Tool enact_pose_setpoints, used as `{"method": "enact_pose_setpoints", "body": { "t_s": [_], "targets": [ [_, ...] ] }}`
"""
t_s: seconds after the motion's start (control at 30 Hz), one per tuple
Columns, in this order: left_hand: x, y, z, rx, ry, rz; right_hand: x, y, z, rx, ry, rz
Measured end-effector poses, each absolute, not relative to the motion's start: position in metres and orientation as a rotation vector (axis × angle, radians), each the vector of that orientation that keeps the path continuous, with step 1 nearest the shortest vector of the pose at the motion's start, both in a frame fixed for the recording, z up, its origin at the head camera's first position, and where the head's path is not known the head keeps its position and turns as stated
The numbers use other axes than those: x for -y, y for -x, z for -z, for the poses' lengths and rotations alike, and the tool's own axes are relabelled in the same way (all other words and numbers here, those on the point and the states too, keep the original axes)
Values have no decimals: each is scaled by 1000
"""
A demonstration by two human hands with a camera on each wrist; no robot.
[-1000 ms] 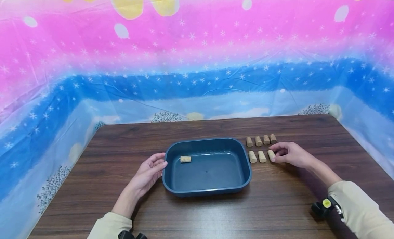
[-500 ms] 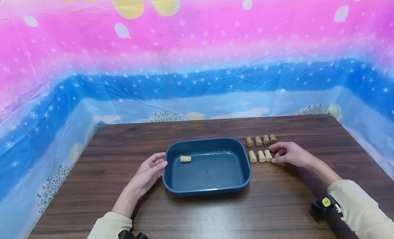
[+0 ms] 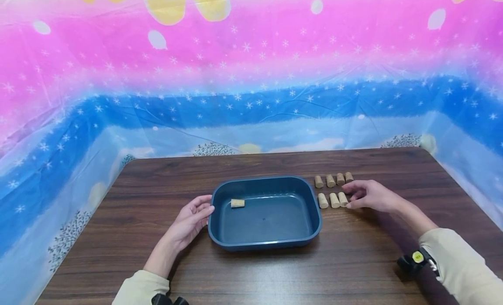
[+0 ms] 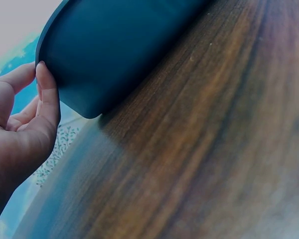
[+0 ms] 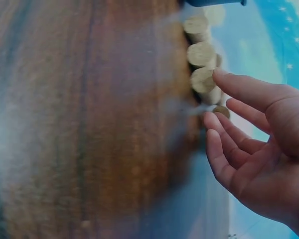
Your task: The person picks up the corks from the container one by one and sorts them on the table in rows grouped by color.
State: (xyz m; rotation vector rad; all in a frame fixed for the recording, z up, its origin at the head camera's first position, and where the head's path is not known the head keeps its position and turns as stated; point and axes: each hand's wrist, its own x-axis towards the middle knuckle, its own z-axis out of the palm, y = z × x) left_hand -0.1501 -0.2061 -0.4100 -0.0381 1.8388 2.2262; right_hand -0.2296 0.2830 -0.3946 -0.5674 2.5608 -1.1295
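Note:
My left hand pinches the left rim of a dark blue plastic basin; in the left wrist view thumb and finger meet at the basin's edge. One pale cork lies on its side inside the basin. Right of the basin, three pale corks stand in a front row. My right hand is at the row's right end, fingers apart, the thumb tip right at the last cork. In the right wrist view that end cork stands close against its neighbour, and the fingers hold nothing.
Behind the front row, several darker corks stand in a back row. Everything rests on a dark wood-grain table. A pink and blue snowflake-patterned cloth hangs around the far and side edges.
The last front-row cork, first between my right thumb and finger, has shifted left against its neighbour, and the fingers have let go. My left hand and the basin have stayed put.

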Motion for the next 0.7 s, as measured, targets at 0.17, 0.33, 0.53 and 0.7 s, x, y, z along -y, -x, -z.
{"method": "enact_pose_setpoints", "body": {
  "t_s": [0.17,0.33,0.53,0.7],
  "targets": [
    [206,150,410,-1844,51,-2223,-281,229,378,-2572,573,1157],
    [206,149,409,-1847,61,-2217,-267,227,359,-2667,608,1091],
    [206,149,409,-1847,62,-2219,-234,223,336,-2703,677,1075],
    [206,149,408,-1849,55,-2218,-203,220,324,-2655,743,1065]
  ]
}}
